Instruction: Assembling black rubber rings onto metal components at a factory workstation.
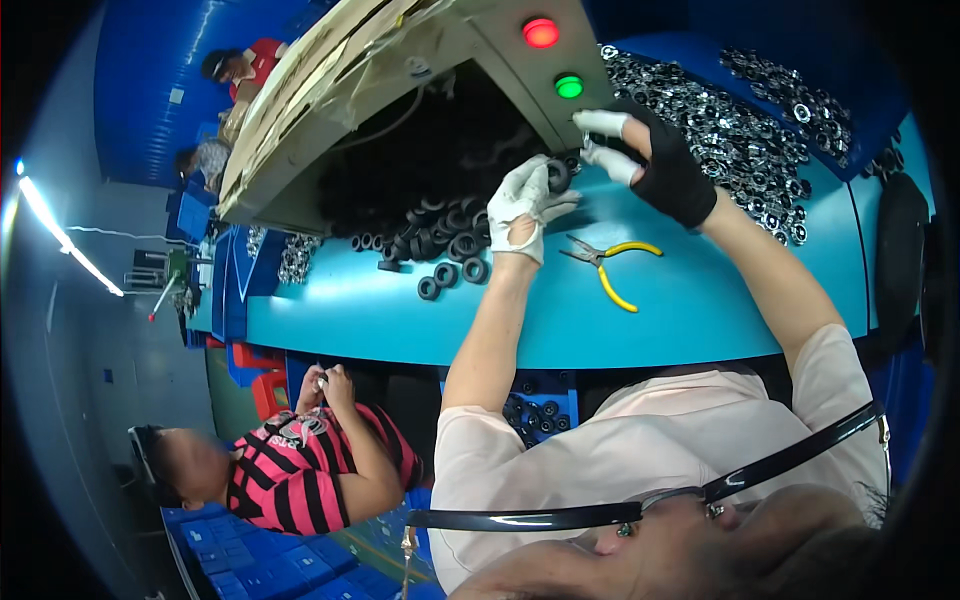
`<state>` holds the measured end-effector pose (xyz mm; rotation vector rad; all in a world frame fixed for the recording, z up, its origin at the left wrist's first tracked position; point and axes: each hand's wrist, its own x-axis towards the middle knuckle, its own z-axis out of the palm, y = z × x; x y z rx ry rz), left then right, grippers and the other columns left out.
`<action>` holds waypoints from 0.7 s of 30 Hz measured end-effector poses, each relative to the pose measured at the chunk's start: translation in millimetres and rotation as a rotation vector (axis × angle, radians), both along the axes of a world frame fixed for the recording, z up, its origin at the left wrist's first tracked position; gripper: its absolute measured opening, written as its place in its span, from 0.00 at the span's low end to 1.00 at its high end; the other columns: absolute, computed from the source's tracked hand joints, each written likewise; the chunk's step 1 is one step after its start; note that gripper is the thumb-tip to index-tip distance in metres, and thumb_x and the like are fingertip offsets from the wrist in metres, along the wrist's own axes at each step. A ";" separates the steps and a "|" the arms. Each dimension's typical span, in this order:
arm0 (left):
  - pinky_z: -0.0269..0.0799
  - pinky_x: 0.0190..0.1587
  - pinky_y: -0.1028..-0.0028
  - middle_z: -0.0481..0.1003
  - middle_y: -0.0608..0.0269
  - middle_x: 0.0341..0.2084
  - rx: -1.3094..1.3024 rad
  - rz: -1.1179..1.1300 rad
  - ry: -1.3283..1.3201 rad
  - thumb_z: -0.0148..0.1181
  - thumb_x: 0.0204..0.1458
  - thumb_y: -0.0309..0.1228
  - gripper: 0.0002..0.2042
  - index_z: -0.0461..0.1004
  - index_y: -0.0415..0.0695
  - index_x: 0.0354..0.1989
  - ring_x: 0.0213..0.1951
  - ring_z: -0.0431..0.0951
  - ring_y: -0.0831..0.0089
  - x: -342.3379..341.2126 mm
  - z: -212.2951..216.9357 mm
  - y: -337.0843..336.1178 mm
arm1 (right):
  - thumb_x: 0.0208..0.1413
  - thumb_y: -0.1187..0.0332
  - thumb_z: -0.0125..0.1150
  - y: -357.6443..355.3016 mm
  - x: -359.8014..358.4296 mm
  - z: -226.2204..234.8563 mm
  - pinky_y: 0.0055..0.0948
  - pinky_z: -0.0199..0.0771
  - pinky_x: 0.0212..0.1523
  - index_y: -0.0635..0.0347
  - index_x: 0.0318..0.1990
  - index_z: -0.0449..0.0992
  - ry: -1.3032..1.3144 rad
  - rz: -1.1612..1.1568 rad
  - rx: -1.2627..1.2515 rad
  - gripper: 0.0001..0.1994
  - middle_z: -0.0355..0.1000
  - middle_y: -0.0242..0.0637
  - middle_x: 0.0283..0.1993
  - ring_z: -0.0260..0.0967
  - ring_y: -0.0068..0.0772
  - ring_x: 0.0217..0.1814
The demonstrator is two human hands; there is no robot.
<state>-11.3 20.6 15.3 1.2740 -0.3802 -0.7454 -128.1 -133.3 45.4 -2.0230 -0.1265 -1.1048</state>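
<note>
My left hand (pixel 517 214), in a white glove, grips a black rubber ring (pixel 558 177) between thumb and fingers. Close by on the right, my right hand (pixel 665 165) wears a black glove with white coverings on the fingers. Its thumb and finger pinch a small shiny piece (pixel 588 141), too small to make out fully. Below both hands, pliers (pixel 603 265) with yellow handles lie spread on the blue table (pixel 400 325). Many more black rubber rings (pixel 432 238) are heaped left of my left hand, some lying singly nearer me.
A machine housing (pixel 505 50) with a lit red button (pixel 541 33) and green button (pixel 569 86) stands beyond my hands. Shiny metal wheels (pixel 735 135) are piled at the right. A blue bin (pixel 560 405) with black wheels sits below the table edge. A co-worker (pixel 320 460) sits at left.
</note>
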 end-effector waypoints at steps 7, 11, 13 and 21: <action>0.76 0.36 0.72 0.73 0.52 0.40 -0.033 -0.035 -0.035 0.54 0.55 0.31 0.20 0.63 0.33 0.53 0.32 0.78 0.65 -1.8 1.3 10.0 | 0.47 0.76 0.61 25.8 6.2 -31.5 0.28 0.71 0.41 0.63 0.46 0.72 0.173 -0.024 0.114 0.16 0.70 0.42 0.42 0.71 0.38 0.41; 0.76 0.39 0.70 0.71 0.49 0.44 -0.125 -0.052 -0.102 0.54 0.53 0.23 0.20 0.61 0.31 0.54 0.34 0.78 0.64 -3.1 -1.2 5.2 | 0.47 0.74 0.61 20.8 9.1 -41.9 0.28 0.70 0.41 0.63 0.45 0.73 0.206 -0.034 0.166 0.16 0.72 0.43 0.40 0.72 0.35 0.39; 0.76 0.39 0.70 0.70 0.48 0.45 -0.122 -0.061 -0.132 0.55 0.52 0.21 0.21 0.61 0.30 0.54 0.35 0.78 0.63 -1.6 -3.7 5.5 | 0.47 0.73 0.61 20.0 9.6 -41.7 0.27 0.70 0.41 0.63 0.44 0.72 0.244 -0.019 0.228 0.15 0.73 0.43 0.39 0.73 0.33 0.38; 0.76 0.39 0.72 0.70 0.46 0.45 -0.045 -0.066 -0.177 0.55 0.50 0.18 0.22 0.60 0.28 0.54 0.35 0.78 0.63 1.9 -7.7 2.4 | 0.47 0.73 0.62 15.6 11.0 -56.3 0.27 0.70 0.43 0.64 0.44 0.71 0.256 -0.042 0.272 0.15 0.73 0.43 0.41 0.72 0.34 0.43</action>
